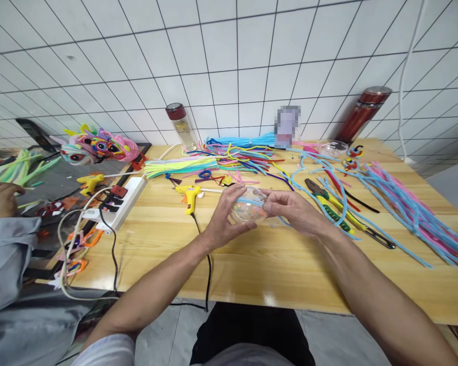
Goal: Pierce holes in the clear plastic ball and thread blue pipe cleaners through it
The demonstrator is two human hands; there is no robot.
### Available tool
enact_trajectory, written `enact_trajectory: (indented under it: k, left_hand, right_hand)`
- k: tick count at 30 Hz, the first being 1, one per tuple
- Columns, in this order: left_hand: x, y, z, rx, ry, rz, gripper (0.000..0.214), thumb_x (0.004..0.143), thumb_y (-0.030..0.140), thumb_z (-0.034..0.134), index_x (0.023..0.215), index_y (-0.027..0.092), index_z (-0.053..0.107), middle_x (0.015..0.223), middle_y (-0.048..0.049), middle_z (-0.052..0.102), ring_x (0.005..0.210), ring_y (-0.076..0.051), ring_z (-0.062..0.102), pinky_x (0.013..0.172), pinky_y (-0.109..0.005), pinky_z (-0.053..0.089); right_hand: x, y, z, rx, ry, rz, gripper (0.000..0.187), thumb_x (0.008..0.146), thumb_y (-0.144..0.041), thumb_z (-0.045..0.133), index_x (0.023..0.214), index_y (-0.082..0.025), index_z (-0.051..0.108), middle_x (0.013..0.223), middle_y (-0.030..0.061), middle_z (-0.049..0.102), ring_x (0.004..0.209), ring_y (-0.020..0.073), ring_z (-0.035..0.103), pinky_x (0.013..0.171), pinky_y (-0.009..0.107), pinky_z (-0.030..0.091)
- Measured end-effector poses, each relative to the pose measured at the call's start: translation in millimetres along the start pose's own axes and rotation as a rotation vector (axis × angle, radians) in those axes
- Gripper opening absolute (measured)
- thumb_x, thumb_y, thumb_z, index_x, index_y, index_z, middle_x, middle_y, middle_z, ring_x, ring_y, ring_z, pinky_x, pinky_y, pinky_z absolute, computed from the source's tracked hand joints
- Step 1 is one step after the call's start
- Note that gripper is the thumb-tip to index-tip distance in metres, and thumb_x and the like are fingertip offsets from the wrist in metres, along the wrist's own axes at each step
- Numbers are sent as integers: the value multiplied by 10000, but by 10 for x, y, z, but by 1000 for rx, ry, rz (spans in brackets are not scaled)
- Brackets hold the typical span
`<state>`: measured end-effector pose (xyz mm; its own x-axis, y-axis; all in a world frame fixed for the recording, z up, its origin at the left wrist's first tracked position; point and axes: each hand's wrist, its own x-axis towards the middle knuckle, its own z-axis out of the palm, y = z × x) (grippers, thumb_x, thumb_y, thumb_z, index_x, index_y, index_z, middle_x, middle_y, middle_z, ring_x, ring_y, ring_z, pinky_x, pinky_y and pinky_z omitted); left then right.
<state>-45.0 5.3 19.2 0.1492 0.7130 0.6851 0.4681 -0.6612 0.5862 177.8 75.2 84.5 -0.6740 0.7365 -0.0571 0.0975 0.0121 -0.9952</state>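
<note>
My left hand (226, 216) is wrapped round the left side of a clear plastic ball (247, 212) with small coloured specks; whether it is a whole ball or a half cannot be told. A light blue pipe cleaner (251, 202) crosses the ball's upper part. With thumb and forefinger pressed together, my right hand (292, 209) pinches the pipe cleaner at the ball's right edge. Both hands are above the wooden table (259, 269). Just left of them lies a yellow hot glue gun (191, 197). Green-handled pliers (330, 208) lie to the right of my right hand.
Pipe cleaner bundles lie at the back (183, 166) and right (416, 213). A glass bottle (182, 127) and a red flask (362, 116) stand by the wall. At left are a power strip (124, 203), trailing cables, another glue gun (90, 184) and a co-worker's hand (2, 199).
</note>
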Motion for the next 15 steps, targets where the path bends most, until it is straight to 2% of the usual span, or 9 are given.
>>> enact_trajectory:
  k: [4,11,15]
  left_hand:
    - [-7,1,1,-14,-20,-38,835,859,572,768,1562,318,395,1547,-153,483,1491,-332,440,1231,-604,389]
    - [-74,-6,53,-145,-20,-214,1086,818,616,790,1652,341,153,1601,-179,427,1483,-353,467,1175,-566,470]
    - [-49,22,51,-135,-32,-242,1098,821,608,793,1658,311,146,1607,-196,427,1490,-362,464,1184,-570,456]
  right_hand:
    - [9,22,-17,-12,-8,9,414,749,-635,817,655,-245,713,1144,120,795,1528,362,408,1219,522,313]
    - [20,67,-3,1,14,33,399,731,-617,822,665,-237,721,1132,124,790,1503,362,442,1189,512,356]
    - [29,46,-5,32,33,62,380,704,-587,843,632,-236,717,1129,122,786,1481,365,467,1193,514,351]
